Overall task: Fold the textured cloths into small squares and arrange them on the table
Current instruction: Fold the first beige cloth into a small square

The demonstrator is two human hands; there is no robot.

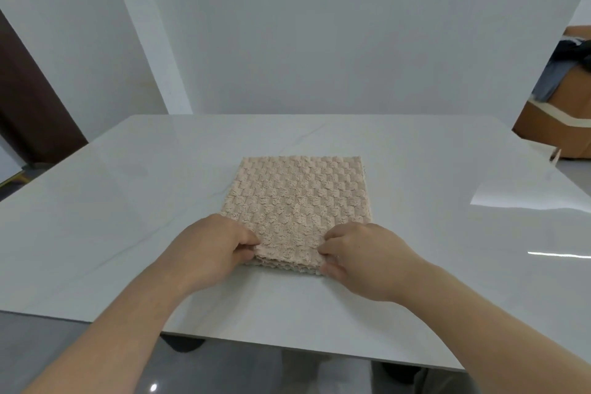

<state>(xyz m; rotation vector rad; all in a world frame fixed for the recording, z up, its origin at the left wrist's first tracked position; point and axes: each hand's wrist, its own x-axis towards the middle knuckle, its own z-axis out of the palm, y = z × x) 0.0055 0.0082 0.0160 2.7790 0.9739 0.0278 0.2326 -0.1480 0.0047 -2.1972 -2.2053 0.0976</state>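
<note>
Peach-beige and knobbly, the textured cloth (297, 198) lies flat on the white table (112, 201), reaching away from both our hands toward the far side. Our left hand (212, 249) has its fingers curled round the near left corner, and our right hand (364, 261) grips the near right corner in the same way. The hands sit apart, each clamped on the fabric, with the cloth's near edge spanning the gap between them. Along that edge, between our fingertips, more than one layer shows, so we judge the cloth has been folded at least once and we are partway through bringing it down to a small square. The next move, as we read it, is to lift both corners together and carry them forward, away from our wrists, until they meet the far edge. That calls for an even lift from both hands so the stacked layers do not slide apart, and for lining up the corners before we let go. Fabric this thick looks likely to spring back, so we would expect to press the new crease flat. This is the only cloth we can see.
</note>
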